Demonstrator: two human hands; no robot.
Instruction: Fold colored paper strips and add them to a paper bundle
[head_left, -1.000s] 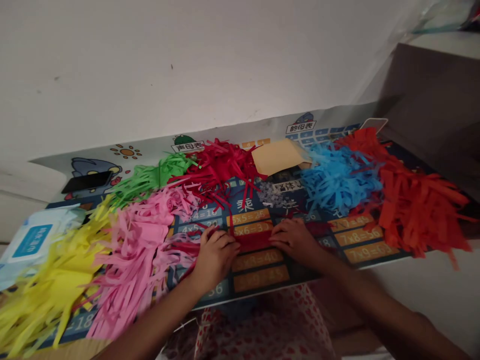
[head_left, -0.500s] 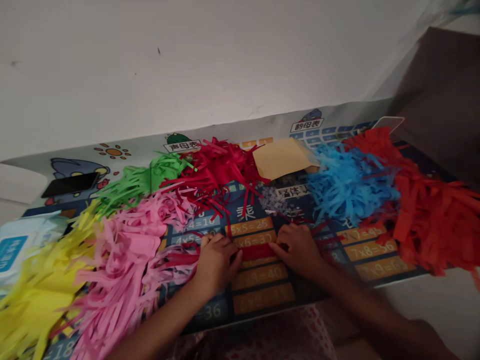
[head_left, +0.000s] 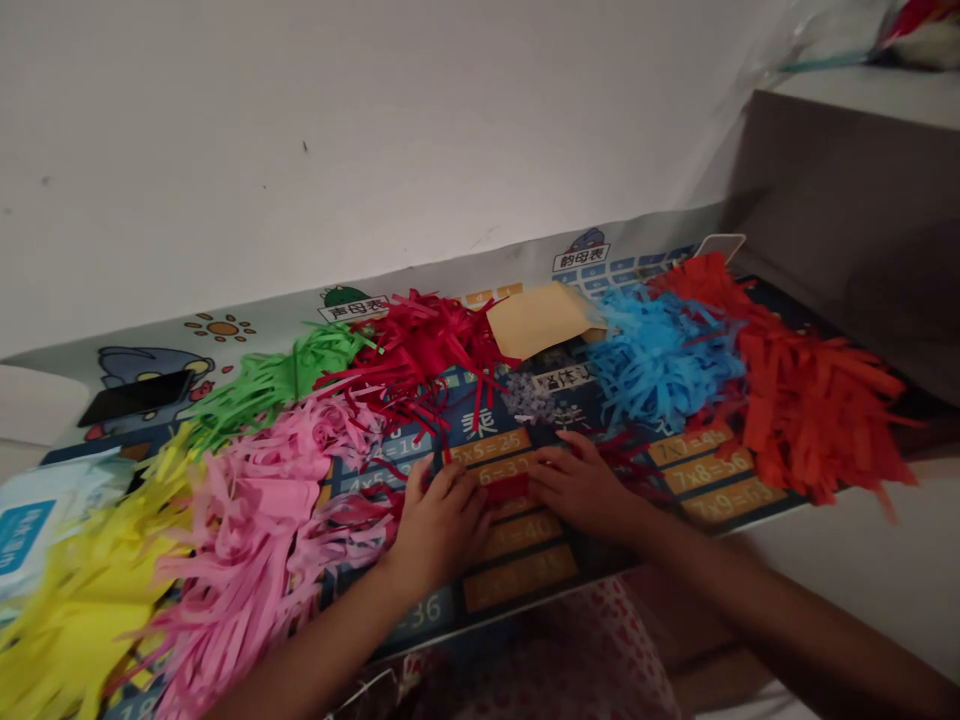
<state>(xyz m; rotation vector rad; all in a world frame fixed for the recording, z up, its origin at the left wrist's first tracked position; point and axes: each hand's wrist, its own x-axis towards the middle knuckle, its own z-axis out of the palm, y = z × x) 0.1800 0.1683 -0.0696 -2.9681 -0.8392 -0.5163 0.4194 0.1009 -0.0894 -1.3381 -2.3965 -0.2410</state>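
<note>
My left hand [head_left: 441,522] and my right hand [head_left: 581,490] lie close together on a printed maths mat [head_left: 525,575], pressing on a small bundle of dark red paper strips [head_left: 507,488] between them. Fingers of both hands curl onto the ends of that bundle. Just behind the hands sits a larger heap of dark red strips [head_left: 424,350]. A pink fringed pile [head_left: 262,510] lies immediately left of my left hand.
Fringed paper piles ring the mat: yellow [head_left: 82,600], green [head_left: 277,375], blue [head_left: 660,355], orange-red [head_left: 810,400]. A tan paper sheet [head_left: 536,318] lies at the back, a black phone [head_left: 135,395] and a wipes pack [head_left: 30,515] on the left, a grey ledge [head_left: 862,190] to the right.
My two hands have slid closer together, so less of the red bundle shows between them. The view has shifted slightly.
</note>
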